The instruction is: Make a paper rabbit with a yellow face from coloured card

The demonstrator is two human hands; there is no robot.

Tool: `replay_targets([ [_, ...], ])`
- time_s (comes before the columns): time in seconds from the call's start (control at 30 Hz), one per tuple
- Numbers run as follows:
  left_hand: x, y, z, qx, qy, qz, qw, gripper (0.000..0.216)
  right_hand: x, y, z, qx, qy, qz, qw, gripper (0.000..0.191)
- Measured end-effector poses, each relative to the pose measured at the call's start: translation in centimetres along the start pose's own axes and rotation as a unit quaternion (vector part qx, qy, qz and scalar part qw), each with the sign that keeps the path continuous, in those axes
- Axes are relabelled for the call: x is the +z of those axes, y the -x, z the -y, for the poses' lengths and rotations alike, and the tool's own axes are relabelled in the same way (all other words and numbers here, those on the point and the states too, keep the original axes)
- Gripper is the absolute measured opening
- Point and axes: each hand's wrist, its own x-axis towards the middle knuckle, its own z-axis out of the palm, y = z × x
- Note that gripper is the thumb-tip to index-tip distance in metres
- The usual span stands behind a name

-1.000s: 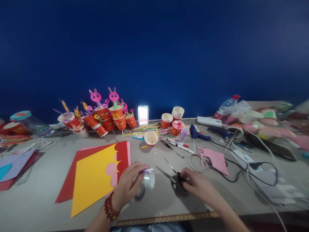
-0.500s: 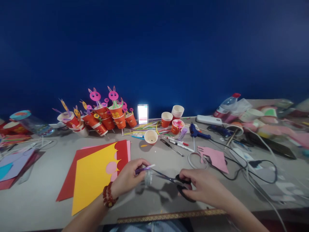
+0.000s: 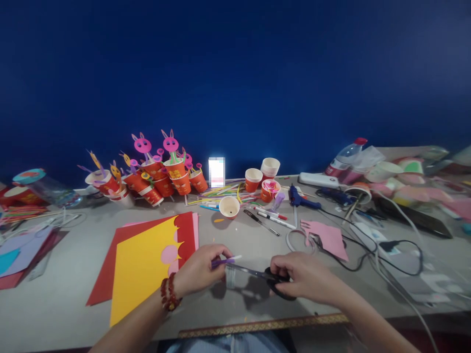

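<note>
My left hand (image 3: 206, 269), a beaded bracelet at its wrist, pinches a thin purple strip (image 3: 221, 262) with a white end poking out to the right. Black-handled scissors (image 3: 253, 271) are gripped in my right hand (image 3: 300, 277), fingers in the handles. Their blades lie nearly together, tips reaching the purple strip at my left fingertips; whether they cut it I cannot tell. Just below the tips is a pale, see-through ring-like object (image 3: 230, 278), blurred. Left of my left hand lies a yellow sheet (image 3: 143, 264) with scalloped cut edges, over a red sheet (image 3: 101, 279).
Behind my hands stands a paper cup (image 3: 229, 208), with pens (image 3: 275, 219) to its right. Decorated red cups (image 3: 180, 184) line the back left. A blue glue gun (image 3: 303, 200), a pink paper piece (image 3: 329, 240) and tangled cables (image 3: 362, 267) occupy the right.
The scissor blades have closed from a wider gap around the strip. My left hand has shifted slightly right and the strip has turned a little.
</note>
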Motion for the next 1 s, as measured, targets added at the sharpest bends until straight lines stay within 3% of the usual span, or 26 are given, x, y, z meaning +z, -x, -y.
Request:
replay_targets([
  [0.4, 0.8, -1.2, 1.4, 0.028, -0.064, 0.011, 0.997, 0.033, 0.1, -2.1, -1.8, -0.016, 0.000, 0.024, 1.000, 0.003],
  [0.6, 1.5, -1.4, 3.0, -0.036, 0.108, 0.010, 0.993, 0.017, 2.5, -2.7, -3.8, 0.000, -0.035, -0.011, 0.999, 0.006],
  [0.77, 2.3, -0.9, 3.8, -0.048, 0.192, -0.029, 0.980, 0.021, 7.0, -2.5, -3.8, 0.053, -0.144, -0.044, 0.987, 0.007],
  [0.9, 2.5, -0.6, 3.6, -0.053, 0.238, -0.114, 0.963, 0.028, 10.7, -3.2, -1.5, 0.111, -0.290, -0.113, 0.944, 0.018],
  [1.0, 2.6, -0.2, 3.4, -0.074, 0.287, -0.198, 0.935, 0.030, 12.1, -3.8, 0.6, 0.126, -0.444, -0.150, 0.874, 0.026],
])
